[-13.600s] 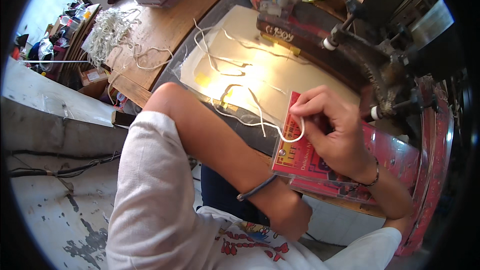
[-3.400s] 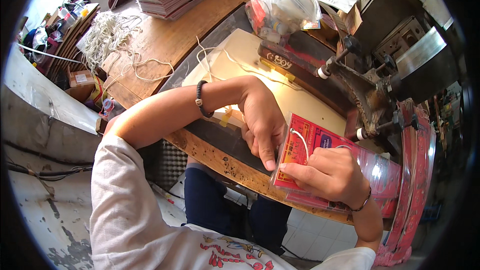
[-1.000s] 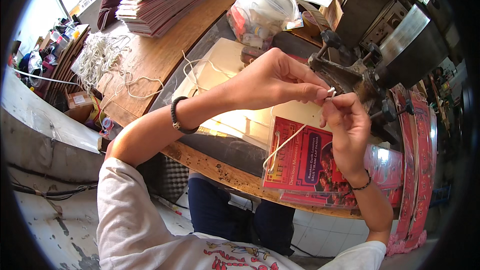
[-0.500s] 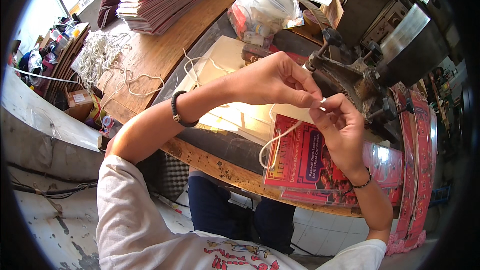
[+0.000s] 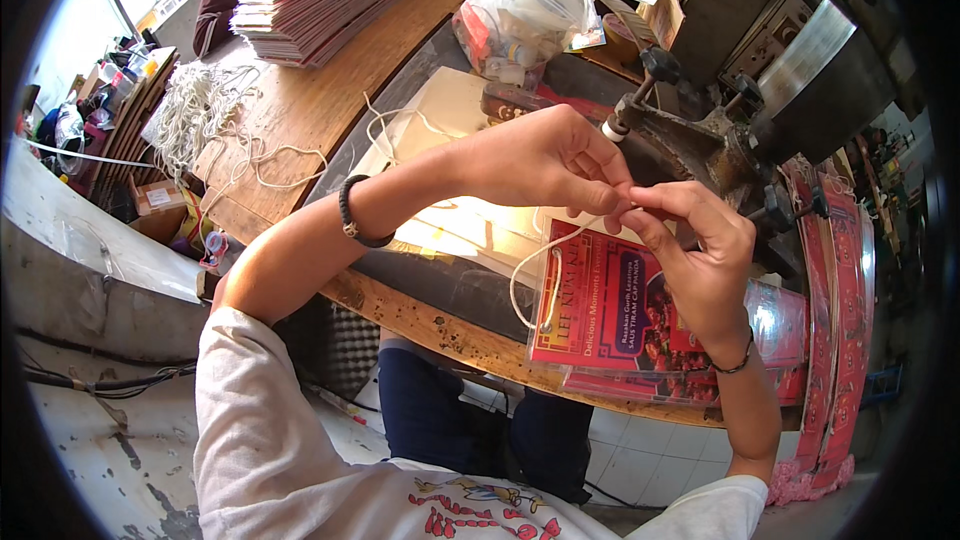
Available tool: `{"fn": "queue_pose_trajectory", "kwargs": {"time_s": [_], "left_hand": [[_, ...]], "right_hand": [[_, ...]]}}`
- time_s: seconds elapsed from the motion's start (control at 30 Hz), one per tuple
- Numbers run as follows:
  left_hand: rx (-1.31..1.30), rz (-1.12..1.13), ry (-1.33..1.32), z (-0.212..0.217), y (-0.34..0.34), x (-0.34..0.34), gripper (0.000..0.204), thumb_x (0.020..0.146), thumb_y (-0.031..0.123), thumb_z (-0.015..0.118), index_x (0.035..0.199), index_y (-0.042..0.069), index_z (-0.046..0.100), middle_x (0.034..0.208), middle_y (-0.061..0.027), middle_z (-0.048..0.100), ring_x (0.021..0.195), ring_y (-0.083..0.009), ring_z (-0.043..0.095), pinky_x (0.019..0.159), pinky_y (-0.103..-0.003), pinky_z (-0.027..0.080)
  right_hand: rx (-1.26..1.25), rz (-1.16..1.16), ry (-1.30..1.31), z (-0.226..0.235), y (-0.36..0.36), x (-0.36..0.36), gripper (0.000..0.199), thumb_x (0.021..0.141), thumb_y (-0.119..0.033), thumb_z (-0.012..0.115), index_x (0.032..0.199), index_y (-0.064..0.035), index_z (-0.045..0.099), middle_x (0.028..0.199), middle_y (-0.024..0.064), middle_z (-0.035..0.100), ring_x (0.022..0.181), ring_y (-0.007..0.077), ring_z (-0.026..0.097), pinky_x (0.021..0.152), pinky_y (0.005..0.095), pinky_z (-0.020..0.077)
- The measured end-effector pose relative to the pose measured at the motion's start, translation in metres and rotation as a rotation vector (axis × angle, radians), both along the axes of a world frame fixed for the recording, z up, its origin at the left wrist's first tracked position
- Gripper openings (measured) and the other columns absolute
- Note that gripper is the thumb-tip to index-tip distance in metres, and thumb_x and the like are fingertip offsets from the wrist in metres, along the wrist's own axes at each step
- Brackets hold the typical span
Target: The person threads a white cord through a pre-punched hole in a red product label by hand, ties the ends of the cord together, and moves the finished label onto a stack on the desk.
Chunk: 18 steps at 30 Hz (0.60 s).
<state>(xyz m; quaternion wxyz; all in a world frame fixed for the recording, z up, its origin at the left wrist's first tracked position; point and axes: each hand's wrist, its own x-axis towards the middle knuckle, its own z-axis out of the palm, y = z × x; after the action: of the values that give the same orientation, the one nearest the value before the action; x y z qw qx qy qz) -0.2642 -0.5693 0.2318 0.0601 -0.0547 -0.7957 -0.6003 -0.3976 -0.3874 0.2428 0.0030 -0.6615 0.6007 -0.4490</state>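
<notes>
String work is what both hands are on: the left hand (image 5: 545,160) and the right hand (image 5: 700,260) meet fingertip to fingertip above the red printed card in a clear plastic sleeve (image 5: 620,315), each pinching one end of the thin white cotton string (image 5: 525,275). Both are closed to a fine pinch, thumb against forefinger, with the other fingers loosely curled. The string drops from the pinch in a loop to the card's upper left corner, where it seems to pass through a hole, though the spot is too small to be sure.

Half a second ago the hands stood slightly apart, with the loop hanging wider; now the fingertips touch and the loop is drawn narrower, so the two ends look to be brought together, as for a knot. A few seconds back the card lay flat under both hands; it now hangs tilted from the string over the edge of the worn wooden workbench (image 5: 330,100).

Whether a knot has formed is hidden behind the fingers. More red cards beneath are partly covered by the right wrist. The grey metal machine (image 5: 790,70) is cut off by the rim, and the bundle of loose white strings (image 5: 200,110) is blurred toward the edge.
</notes>
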Motion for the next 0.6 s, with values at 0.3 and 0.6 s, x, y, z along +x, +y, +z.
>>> {"fn": "queue_pose_trajectory", "kwargs": {"time_s": [0.3,0.6], "left_hand": [[0.199,-0.04,-0.165,0.011,0.004,0.008,0.021,0.092,0.012,0.063,0.105,-0.004,0.069,0.081,-0.0065,0.07,0.071,-0.0072,0.058,0.062,-0.022,0.045],[0.152,0.027,-0.125,0.012,0.007,0.007,0.022,0.094,0.014,0.066,0.107,-0.003,0.07,0.072,-0.001,0.061,0.065,-0.0069,0.051,0.059,-0.022,0.042]], "right_hand": [[0.048,-0.022,0.084,0.009,0.004,0.001,0.012,0.082,-0.006,0.074,0.09,-0.0014,0.066,0.082,0.0091,0.066,0.073,0.0218,0.066,0.064,0.032,0.0502],[-0.106,0.016,0.175,0.002,0.0,-0.006,0.014,0.081,-0.003,0.073,0.09,-0.0023,0.063,0.085,0.0078,0.062,0.073,0.0237,0.062,0.063,0.0345,0.0496]]}}
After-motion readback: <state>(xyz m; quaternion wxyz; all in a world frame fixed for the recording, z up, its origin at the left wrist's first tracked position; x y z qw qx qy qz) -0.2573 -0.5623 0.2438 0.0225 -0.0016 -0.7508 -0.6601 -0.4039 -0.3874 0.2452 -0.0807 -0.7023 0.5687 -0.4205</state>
